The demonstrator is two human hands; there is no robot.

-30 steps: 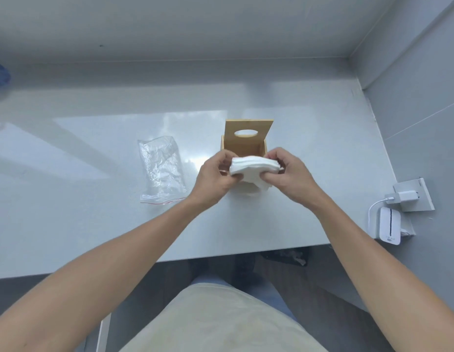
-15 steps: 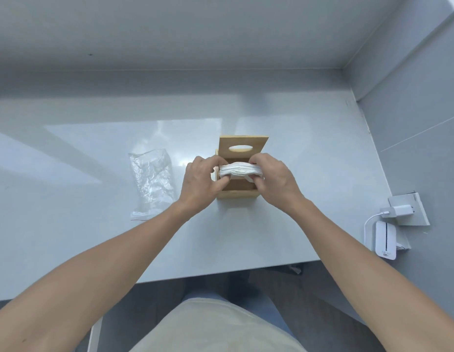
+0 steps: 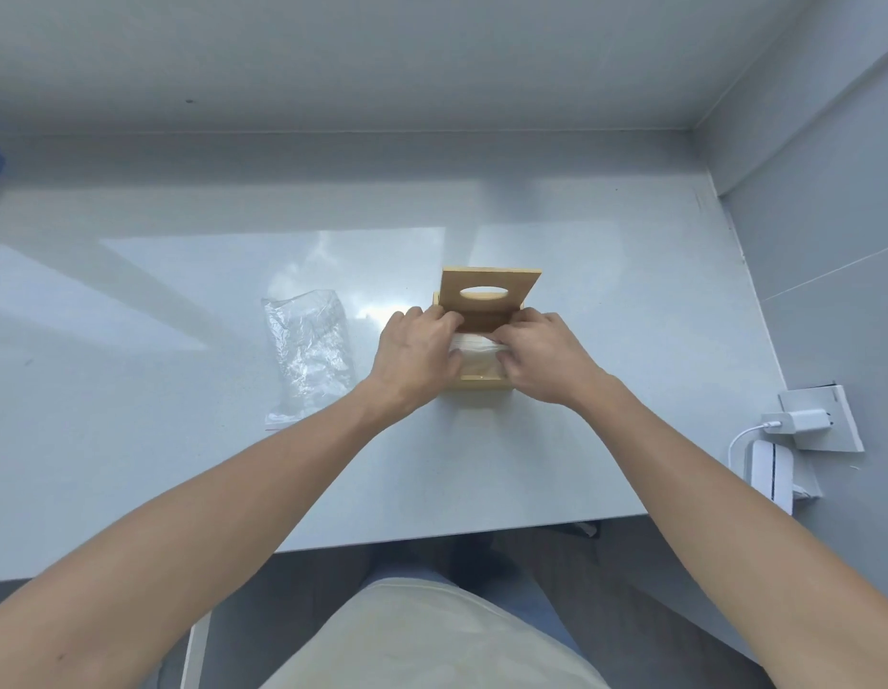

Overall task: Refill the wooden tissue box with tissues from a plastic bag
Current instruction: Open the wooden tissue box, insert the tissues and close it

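Glossy white table point(image 3: 581, 440); both hands, left hand point(image 3: 416, 360) and right hand point(image 3: 541, 358), pinch the soft, squishy tissues point(image 3: 474, 343) at their ends into the wooden tissue box point(image 3: 482, 382), empty plastic bag point(image 3: 310, 355) at 9 o'clock.

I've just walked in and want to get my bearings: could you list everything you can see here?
wooden tissue box: one, light wood, mid-table, hinged lid up, oval slot
tissues: one stack, white, in the box opening, under both hands
plastic bag: one, clear, flat on the table left of the box
table: one, glossy white
wall socket: one, white, right wall
charger: one, white, plugged in
white device: one, below the socket
left hand: pressing the tissues
right hand: pressing the tissues
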